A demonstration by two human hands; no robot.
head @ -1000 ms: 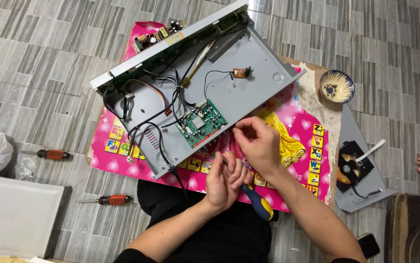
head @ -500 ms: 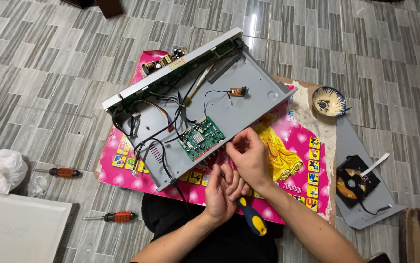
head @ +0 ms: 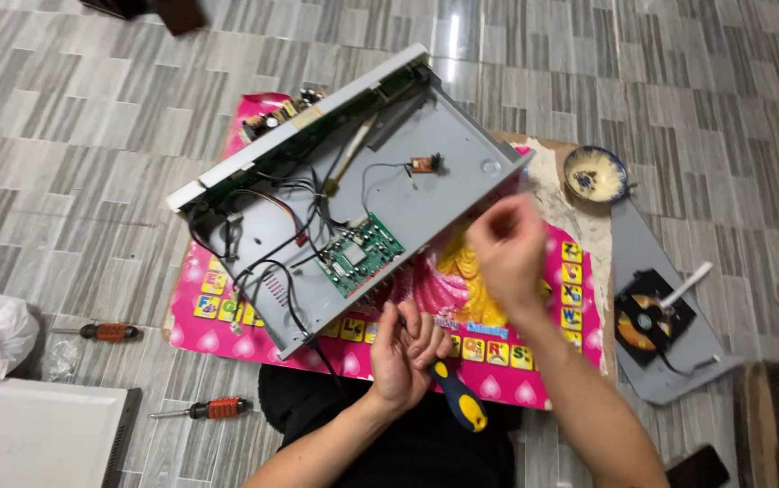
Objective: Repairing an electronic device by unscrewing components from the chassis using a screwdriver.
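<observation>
The left hand (head: 405, 345) sits at six o'clock from the open grey chassis (head: 443, 172), fingers curled close around the shaft of a screwdriver (head: 455, 398) whose blue-and-yellow handle hangs down toward five o'clock, over the person's lap. The right hand (head: 504, 246) is lifted above the pink mat (head: 498, 334), at four o'clock from the chassis; it is blurred, the fingers drawn together, and I cannot tell whether it pinches anything. Inside the chassis a green board (head: 360, 255) lies near the front edge, at eleven o'clock from the left hand, with black and red wires (head: 267, 226) looping off to nine o'clock. A small bowl (head: 595, 173) stands at two o'clock from the right hand. Two orange-handled screwdrivers (head: 213, 409) lie on the floor tiles at eight o'clock, well apart from the mat. A disc drive (head: 653, 316) rests on a grey panel at three o'clock.
</observation>
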